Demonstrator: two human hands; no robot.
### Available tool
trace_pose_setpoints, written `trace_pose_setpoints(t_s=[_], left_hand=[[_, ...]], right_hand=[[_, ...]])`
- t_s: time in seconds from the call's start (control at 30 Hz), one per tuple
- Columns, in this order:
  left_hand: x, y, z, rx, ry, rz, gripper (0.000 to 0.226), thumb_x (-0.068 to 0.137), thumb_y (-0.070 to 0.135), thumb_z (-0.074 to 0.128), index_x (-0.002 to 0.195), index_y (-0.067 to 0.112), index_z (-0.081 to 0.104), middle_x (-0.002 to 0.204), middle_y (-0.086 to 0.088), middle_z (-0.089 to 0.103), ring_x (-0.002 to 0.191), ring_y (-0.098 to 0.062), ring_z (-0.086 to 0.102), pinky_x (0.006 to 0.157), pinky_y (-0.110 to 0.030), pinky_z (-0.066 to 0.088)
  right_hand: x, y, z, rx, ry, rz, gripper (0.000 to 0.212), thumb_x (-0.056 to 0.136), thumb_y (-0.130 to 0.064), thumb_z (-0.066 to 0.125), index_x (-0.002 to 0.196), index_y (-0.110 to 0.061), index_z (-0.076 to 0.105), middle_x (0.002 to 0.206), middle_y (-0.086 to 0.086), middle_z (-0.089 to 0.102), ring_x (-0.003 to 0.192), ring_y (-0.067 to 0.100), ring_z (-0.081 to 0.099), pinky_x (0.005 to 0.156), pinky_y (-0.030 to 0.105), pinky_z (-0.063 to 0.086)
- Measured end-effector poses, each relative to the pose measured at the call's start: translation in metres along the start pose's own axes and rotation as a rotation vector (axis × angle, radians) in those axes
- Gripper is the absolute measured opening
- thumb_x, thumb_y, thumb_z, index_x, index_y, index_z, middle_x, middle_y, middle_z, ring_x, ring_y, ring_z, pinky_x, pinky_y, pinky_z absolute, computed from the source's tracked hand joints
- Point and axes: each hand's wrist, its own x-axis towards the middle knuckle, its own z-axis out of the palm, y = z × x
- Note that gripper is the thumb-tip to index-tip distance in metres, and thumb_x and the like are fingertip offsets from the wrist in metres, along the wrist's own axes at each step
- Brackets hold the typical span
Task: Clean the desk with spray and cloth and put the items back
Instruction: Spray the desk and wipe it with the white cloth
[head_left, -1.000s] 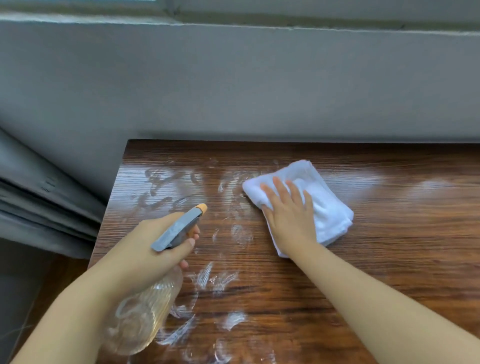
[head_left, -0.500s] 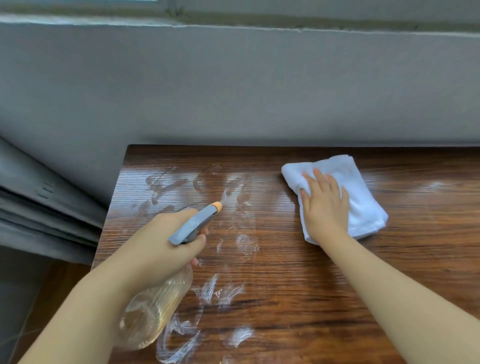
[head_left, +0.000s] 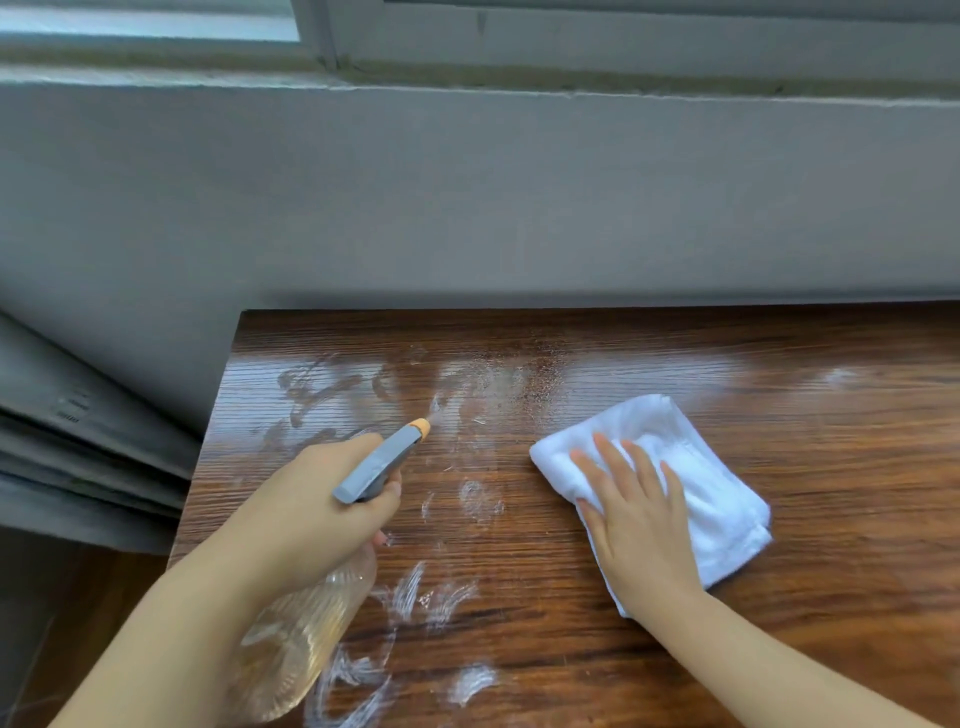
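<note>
So the dark brown wood-grain tabletop (head_left: 779, 649) is pushed up against the wall, with whitish wet smears (head_left: 441, 597) all over its left half. A folded white terry cloth (head_left: 711, 493) lies flat on it, right of center.

Looks like a room at home: wooden desk (head_left: 675, 353) pushed against a grey wall (head_left: 467, 197), window sill (head_left: 519, 78) above it, grey curtain (head_left: 78, 441) hanging to its left.

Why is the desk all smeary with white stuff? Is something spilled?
Not a spill. White streaks and fine droplets cover the left part of the desk near the spray bottle the left hand grips. The right hand presses the cloth beside them.
</note>
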Motion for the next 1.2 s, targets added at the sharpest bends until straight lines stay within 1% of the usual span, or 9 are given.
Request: trace_pose_setpoints(t_s=[0.13,0.27,0.37,0.43,0.63,0.87,0.97,1.07,1.2], left_hand=[[0.002,-0.004,0.000,-0.021,-0.018,-0.011,0.011,0.095,0.026,0.058,0.091,0.017,0.059,0.081,-0.002,0.070,0.065,-0.006,0.073,0.073,-0.038,0.055],[0.002,-0.007,-0.002,-0.066,-0.055,-0.008,0.004,0.095,0.027,0.059,0.093,0.028,0.063,0.093,0.002,0.074,0.066,-0.008,0.074,0.081,-0.043,0.057],[0.002,-0.011,-0.003,-0.097,-0.050,-0.008,0.006,0.095,0.027,0.060,0.095,0.031,0.063,0.095,0.002,0.075,0.067,-0.009,0.074,0.082,-0.042,0.058],[0.003,-0.014,-0.004,-0.108,-0.041,-0.019,0.006,0.095,0.027,0.060,0.095,0.032,0.064,0.095,0.003,0.075,0.067,-0.009,0.074,0.082,-0.042,0.058],[0.004,-0.019,-0.007,-0.135,-0.030,-0.031,0.006,0.094,0.026,0.061,0.094,0.031,0.064,0.093,0.003,0.074,0.068,-0.011,0.075,0.082,-0.043,0.058],[-0.008,-0.019,-0.015,-0.175,0.027,-0.001,0.006,0.093,0.028,0.063,0.095,0.032,0.066,0.094,0.002,0.074,0.069,-0.010,0.075,0.078,-0.038,0.058],[-0.014,-0.020,-0.016,-0.169,0.042,0.004,0.006,0.093,0.027,0.063,0.094,0.032,0.066,0.093,0.004,0.075,0.068,-0.010,0.075,0.077,-0.038,0.057],[-0.018,-0.020,-0.015,-0.193,0.053,0.014,0.007,0.092,0.025,0.064,0.092,0.032,0.067,0.093,0.004,0.075,0.068,-0.012,0.075,0.080,-0.042,0.057],[-0.021,-0.022,-0.016,-0.222,0.050,0.027,0.010,0.092,0.026,0.064,0.089,0.036,0.066,0.093,0.005,0.074,0.068,-0.013,0.075,0.078,-0.039,0.057]], right_hand=[[0.018,-0.010,0.000,-0.010,-0.046,-0.022,0.044,0.092,-0.037,0.034,0.134,-0.030,0.043,0.148,0.000,0.042,0.133,0.027,0.036,0.105,0.050,0.025],[0.066,-0.032,0.003,0.007,-0.098,-0.036,0.047,0.095,-0.039,0.028,0.138,-0.029,0.044,0.151,-0.001,0.039,0.137,0.028,0.034,0.107,0.051,0.019],[0.111,-0.047,0.004,0.037,-0.123,-0.032,0.051,0.099,-0.042,0.017,0.146,-0.031,0.034,0.158,-0.003,0.025,0.144,0.026,0.019,0.113,0.051,0.013],[0.140,-0.052,0.008,0.040,-0.114,-0.026,0.048,0.102,-0.041,0.021,0.148,-0.033,0.028,0.160,-0.004,0.018,0.146,0.023,0.012,0.115,0.050,0.009],[0.183,-0.051,0.017,0.095,-0.016,0.062,0.044,0.101,-0.039,0.030,0.145,-0.032,0.034,0.157,-0.004,0.024,0.144,0.022,0.017,0.114,0.049,0.011],[0.162,-0.012,0.012,0.119,0.009,0.220,0.044,0.101,-0.037,0.032,0.144,-0.028,0.039,0.156,-0.002,0.028,0.142,0.026,0.022,0.112,0.051,0.016],[0.124,0.002,0.007,0.076,-0.022,0.215,0.045,0.101,-0.038,0.030,0.144,-0.027,0.039,0.155,0.000,0.030,0.141,0.028,0.026,0.112,0.051,0.020],[0.078,-0.003,0.004,0.060,-0.042,0.202,0.055,0.095,-0.044,0.020,0.140,-0.027,0.046,0.152,0.001,0.037,0.138,0.029,0.033,0.108,0.052,0.024],[0.031,-0.027,0.002,0.051,-0.011,0.134,0.051,0.092,-0.043,0.030,0.133,-0.026,0.053,0.145,0.003,0.048,0.131,0.032,0.040,0.099,0.054,0.034]])
